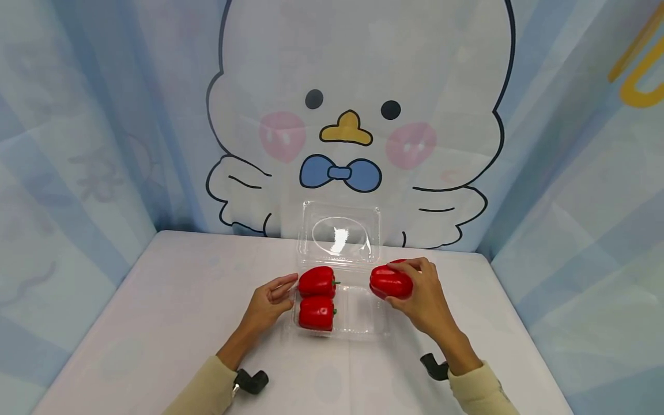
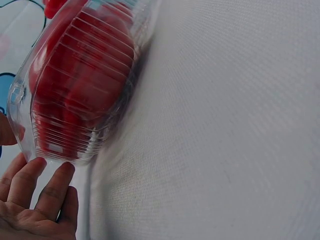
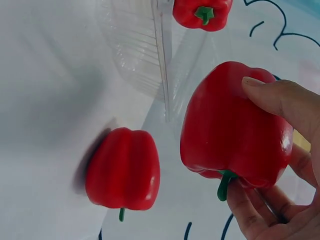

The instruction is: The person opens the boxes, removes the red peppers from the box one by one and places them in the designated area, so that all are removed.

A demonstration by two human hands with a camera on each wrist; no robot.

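Observation:
A clear plastic clamshell box lies with its lid raised at the back. Two red bell peppers, the rear one and the front one, sit in its left half, stems to the right. My right hand grips another red bell pepper between thumb and fingers, above the box's right edge. My left hand is at the box's left end; in the left wrist view, its extended fingertips touch the plastic wall, and the thumb is near the rim.
One more red bell pepper lies on the table outside the box, mostly hidden behind the right hand in the head view. The white table meets a curtain printed with a cartoon bird at the back.

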